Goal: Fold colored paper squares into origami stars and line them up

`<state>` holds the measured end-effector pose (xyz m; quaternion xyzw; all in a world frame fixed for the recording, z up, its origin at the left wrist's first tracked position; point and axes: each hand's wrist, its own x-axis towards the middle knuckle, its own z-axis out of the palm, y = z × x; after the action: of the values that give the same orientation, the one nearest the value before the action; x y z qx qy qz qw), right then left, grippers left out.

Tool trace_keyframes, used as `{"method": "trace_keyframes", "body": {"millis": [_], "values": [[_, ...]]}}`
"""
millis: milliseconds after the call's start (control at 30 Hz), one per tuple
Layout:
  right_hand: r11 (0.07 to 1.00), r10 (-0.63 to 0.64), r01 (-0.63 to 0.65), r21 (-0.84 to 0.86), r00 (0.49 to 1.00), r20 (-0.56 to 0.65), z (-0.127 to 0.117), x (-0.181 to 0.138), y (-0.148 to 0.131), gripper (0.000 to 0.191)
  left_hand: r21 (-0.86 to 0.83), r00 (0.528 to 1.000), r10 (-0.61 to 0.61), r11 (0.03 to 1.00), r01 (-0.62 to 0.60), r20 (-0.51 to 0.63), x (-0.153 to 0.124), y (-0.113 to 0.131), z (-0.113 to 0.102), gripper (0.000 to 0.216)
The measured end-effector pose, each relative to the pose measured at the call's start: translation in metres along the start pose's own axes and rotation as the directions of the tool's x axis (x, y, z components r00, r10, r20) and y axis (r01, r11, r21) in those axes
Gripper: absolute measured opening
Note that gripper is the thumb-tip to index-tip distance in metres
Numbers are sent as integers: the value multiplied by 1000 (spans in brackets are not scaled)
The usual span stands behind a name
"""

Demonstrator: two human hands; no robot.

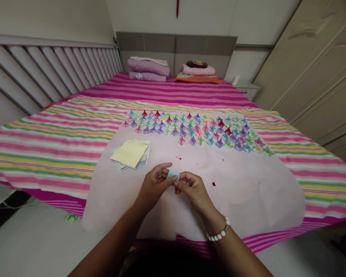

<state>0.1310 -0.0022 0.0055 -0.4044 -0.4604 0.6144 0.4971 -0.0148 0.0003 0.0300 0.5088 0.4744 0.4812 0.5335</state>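
Note:
A small piece of folded light-blue paper (173,175) is pinched between both my hands, above a large pale sheet (248,192). My left hand (158,179) grips it from the left, thumb on the near face and index finger stretched out beyond it. On its right edge, my right hand (192,186) closes with thumb and fingertips. The fingers hide part of the paper. Left of my hands lies a loose stack of square paper (130,154), pale yellow on top. Beyond it stand rows of small folded paper pieces (192,140) in many colours.
The sheet lies on a bed with a striped cover (46,144). Red scraps (213,184) lie near my right hand. Folded purple bedding (148,69) and a pink pile (198,70) sit by the headboard (187,44). A white railing (60,65) runs along the left.

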Motion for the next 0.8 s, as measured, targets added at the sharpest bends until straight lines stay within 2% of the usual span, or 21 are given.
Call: {"method": "trace_keyframes", "body": {"millis": [100, 267, 400, 500, 667, 800], "values": [[1000, -1, 1, 22, 1000, 8, -1, 1, 5, 25, -17, 996, -57, 998, 59, 74, 2, 1, -1, 18], [1000, 19, -21, 16, 996, 85, 0, 1, 5, 26, -59, 997, -54, 997, 57, 63, -1, 1, 1, 22], [1000, 12, -8, -26, 990, 142, 2, -2, 0, 30, 8, 998, -53, 999, 53, 16, -4, 1, 4, 31], [999, -1, 6, -35, 992, 127, 5, -3, 0, 32, 34, 998, -34, 999, 35, -43, -3, -3, 6, 35], [1000, 20, -21, 8, 994, 108, 6, -3, 5, 31, -28, 990, -127, 992, 126, -65, 0, -6, 7, 37], [1000, 18, -18, 11, 1000, 20, 5, -3, 8, 30, 13, 994, -109, 994, 109, -21, -1, -2, 4, 22]]}}
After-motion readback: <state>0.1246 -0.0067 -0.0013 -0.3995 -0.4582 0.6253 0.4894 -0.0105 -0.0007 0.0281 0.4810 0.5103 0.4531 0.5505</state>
